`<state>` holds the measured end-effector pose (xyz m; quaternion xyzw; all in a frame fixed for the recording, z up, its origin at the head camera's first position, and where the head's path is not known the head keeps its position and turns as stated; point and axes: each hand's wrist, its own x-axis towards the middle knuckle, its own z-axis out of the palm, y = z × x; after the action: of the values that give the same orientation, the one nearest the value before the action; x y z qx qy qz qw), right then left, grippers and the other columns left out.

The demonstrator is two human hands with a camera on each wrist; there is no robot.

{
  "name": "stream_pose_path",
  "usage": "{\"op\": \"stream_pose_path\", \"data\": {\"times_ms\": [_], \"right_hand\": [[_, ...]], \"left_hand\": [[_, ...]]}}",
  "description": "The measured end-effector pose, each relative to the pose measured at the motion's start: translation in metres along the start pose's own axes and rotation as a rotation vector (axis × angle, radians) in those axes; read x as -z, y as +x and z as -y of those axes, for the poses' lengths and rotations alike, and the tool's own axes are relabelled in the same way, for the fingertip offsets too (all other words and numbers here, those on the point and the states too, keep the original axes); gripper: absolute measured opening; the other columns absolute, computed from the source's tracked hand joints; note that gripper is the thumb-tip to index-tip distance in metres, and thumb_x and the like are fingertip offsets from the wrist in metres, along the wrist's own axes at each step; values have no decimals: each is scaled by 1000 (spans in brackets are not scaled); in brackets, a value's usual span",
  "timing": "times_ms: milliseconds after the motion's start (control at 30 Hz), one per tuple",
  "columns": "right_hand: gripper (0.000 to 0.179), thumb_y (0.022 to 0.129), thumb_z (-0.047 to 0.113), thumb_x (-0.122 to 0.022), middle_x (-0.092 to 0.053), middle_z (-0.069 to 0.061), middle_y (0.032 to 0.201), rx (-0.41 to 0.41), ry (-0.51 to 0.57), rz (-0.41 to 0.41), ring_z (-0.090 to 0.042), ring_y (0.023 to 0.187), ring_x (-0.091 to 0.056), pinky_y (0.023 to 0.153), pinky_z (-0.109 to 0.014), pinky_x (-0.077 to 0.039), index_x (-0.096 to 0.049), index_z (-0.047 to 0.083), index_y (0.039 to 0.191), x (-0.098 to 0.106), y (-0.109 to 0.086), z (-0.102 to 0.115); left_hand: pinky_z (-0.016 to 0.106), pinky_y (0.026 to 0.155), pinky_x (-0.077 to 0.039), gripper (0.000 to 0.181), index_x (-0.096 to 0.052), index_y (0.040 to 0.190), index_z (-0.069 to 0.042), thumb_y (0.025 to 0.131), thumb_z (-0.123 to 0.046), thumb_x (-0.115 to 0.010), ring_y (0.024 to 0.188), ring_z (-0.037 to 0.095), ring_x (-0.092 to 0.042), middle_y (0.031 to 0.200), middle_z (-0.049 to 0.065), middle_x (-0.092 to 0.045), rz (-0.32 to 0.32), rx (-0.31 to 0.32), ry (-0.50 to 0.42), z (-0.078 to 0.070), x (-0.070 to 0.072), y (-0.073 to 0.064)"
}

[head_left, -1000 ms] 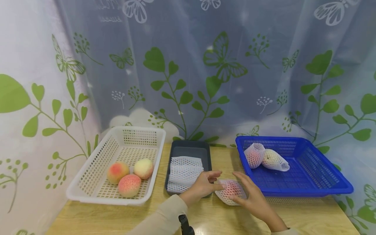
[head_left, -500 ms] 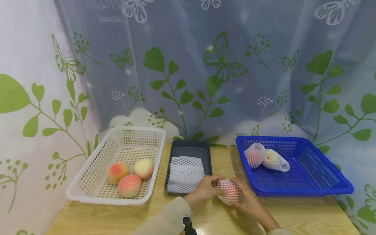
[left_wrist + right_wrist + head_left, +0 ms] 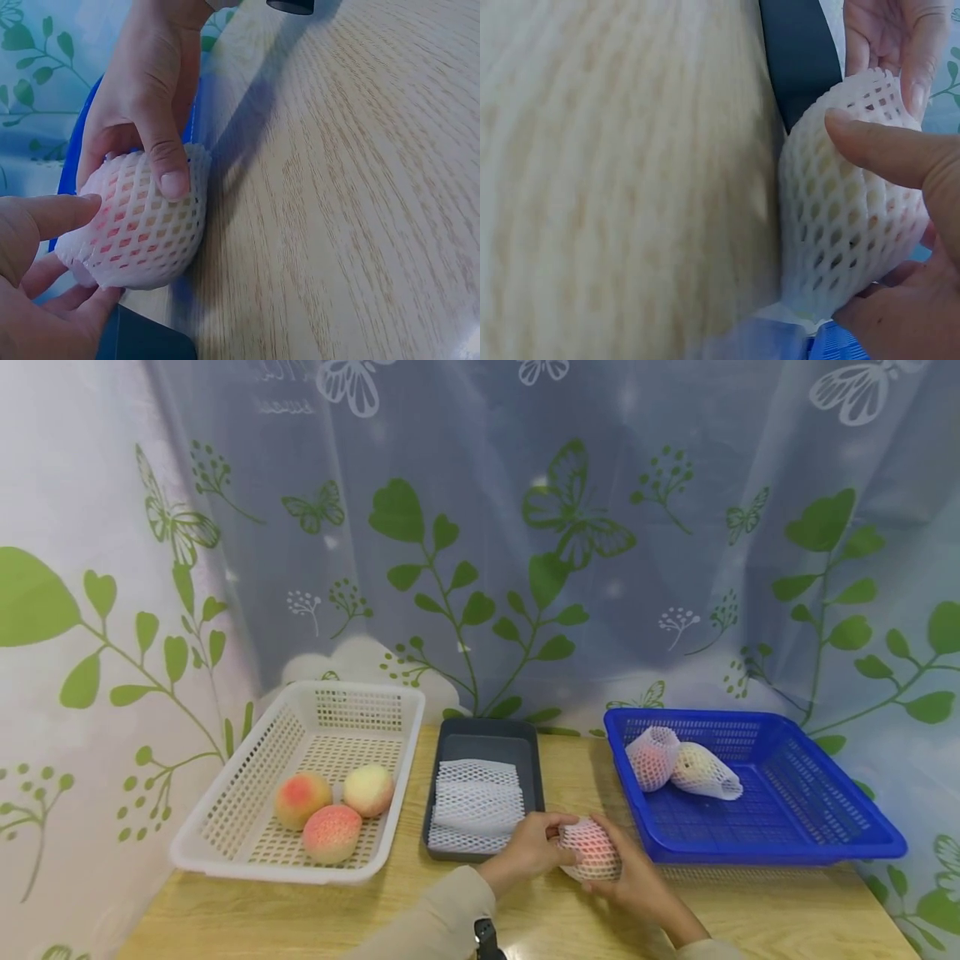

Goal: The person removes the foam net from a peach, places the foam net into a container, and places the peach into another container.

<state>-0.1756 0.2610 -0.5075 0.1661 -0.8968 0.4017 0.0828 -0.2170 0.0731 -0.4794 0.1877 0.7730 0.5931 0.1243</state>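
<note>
A pinkish peach in a white foam net sleeve [image 3: 591,850] is between my two hands, close over the table in front of the blue basket. My right hand [image 3: 639,878] grips it from the right; in the right wrist view the thumb [image 3: 877,150] lies across the net and other fingers go underneath. My left hand [image 3: 531,846] pinches the net's left end. In the left wrist view the left thumb [image 3: 64,214] rests on the sleeve [image 3: 146,225], with its fingers below. The net covers most of the peach.
On the left, a white basket [image 3: 408,752] holds three bare peaches [image 3: 332,833]. A dark grey tray [image 3: 487,731] with white foam nets [image 3: 476,802] stands in the middle. At right, a blue basket [image 3: 795,810] contains two netted peaches [image 3: 701,770]. A patterned curtain [image 3: 480,635] hangs behind.
My right hand has moved slightly left and closed around the netted peach, its fingers having been more spread. My left fingers have drawn in on the net's end. The peach is turned a little.
</note>
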Motion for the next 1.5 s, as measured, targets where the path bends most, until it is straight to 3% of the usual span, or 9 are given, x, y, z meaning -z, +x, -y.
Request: {"op": "stream_pose_path", "data": {"times_ms": [333, 533, 700, 900, 1033, 1200, 1500], "right_hand": [[89, 61, 10, -90, -52, -23, 133, -5, -1, -64, -38, 118, -50, 93, -50, -45, -46, 1, 138, -6, -1, -3], [88, 61, 13, -90, -52, -22, 127, -15, 16, -79, -35, 112, -51, 86, -44, -47, -47, 4, 137, -6, -2, 4], [88, 61, 18, -90, -52, -18, 123, -20, 41, -98, -31, 108, -51, 83, -42, -47, -47, 9, 138, -4, -2, 11], [87, 63, 22, -89, -51, -13, 122, 13, 36, -131, -23, 106, -49, 84, -43, -45, -46, 17, 139, -1, 1, 21], [87, 65, 21, -89, -53, -11, 125, 16, 41, -139, -20, 107, -50, 86, -40, -47, -45, 16, 140, 2, 1, 28], [87, 68, 21, -88, -53, -11, 127, 1, 54, -131, -21, 108, -51, 84, -37, -48, -43, 14, 141, 7, 3, 35], [86, 69, 21, -87, -51, -10, 132, -2, 52, -138, -19, 110, -50, 83, -33, -49, -42, 12, 142, 10, 5, 40]], "left_hand": [[23, 78, -53, 46, -68, 115, -1, 71, 2, -81, 97, 17, -61, 111, 11, -66, -22, 10, 28, 3, 0, -2], [24, 80, -54, 44, -68, 115, 0, 72, 4, -79, 98, 19, -63, 113, 11, -66, -7, -1, -35, 0, 6, -5], [31, 87, -53, 40, -67, 118, -3, 79, -3, -75, 107, 25, -62, 119, 12, -64, 9, 9, -77, -10, 17, -10], [37, 93, -51, 33, -62, 124, -4, 93, -16, -64, 115, 26, -59, 122, 11, -64, -45, -13, -135, -21, 33, -14], [38, 95, -50, 30, -64, 122, -6, 94, -16, -63, 112, 24, -61, 121, 11, -65, -76, -47, -180, -27, 46, -17], [36, 87, -53, 24, -70, 112, -10, 92, -21, -65, 102, 18, -64, 112, 7, -69, -92, -31, -177, -33, 56, -21], [33, 86, -55, 25, -66, 112, 8, 93, -7, -63, 97, 24, -68, 109, 20, -68, -1, -24, -337, -41, 57, -26]]}}
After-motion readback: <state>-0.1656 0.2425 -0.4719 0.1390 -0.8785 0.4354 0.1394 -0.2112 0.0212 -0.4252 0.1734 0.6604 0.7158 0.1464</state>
